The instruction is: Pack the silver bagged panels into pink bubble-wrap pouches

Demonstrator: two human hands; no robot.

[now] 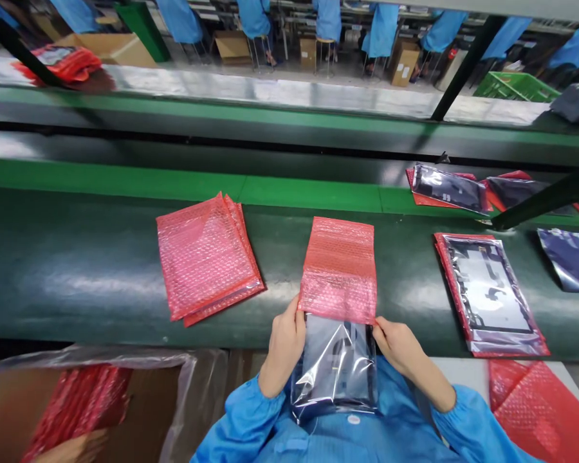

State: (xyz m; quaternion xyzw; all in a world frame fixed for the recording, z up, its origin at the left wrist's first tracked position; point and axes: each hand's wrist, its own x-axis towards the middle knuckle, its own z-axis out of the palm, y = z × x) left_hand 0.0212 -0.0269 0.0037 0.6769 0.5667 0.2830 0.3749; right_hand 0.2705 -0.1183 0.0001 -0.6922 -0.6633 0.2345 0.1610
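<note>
In front of my body, my left hand (284, 344) pinches the left corner of the near edge of a red bubble-wrap bag (338, 263). My right hand (399, 347) is closed on the opposite corner of that edge. A flat screen panel in a clear plastic sleeve (336, 370) extends from the bag's near edge down toward my chest. Its upper end meets the bag's mouth; how much is inside is hidden. To the left lies a small stack of red bubble-wrap bags (205, 257). At right, another sleeved panel (489, 286) rests on a red bag.
Beneath us runs a dark green conveyor belt (77, 257). Lower left, a plastic-lined box (188, 392) holds red bags, with another person's hand (74, 447) in it. More sleeved panels (451, 186) lie far right, near a dark post (550, 193). Loose red bags (540, 411) sit lower right.
</note>
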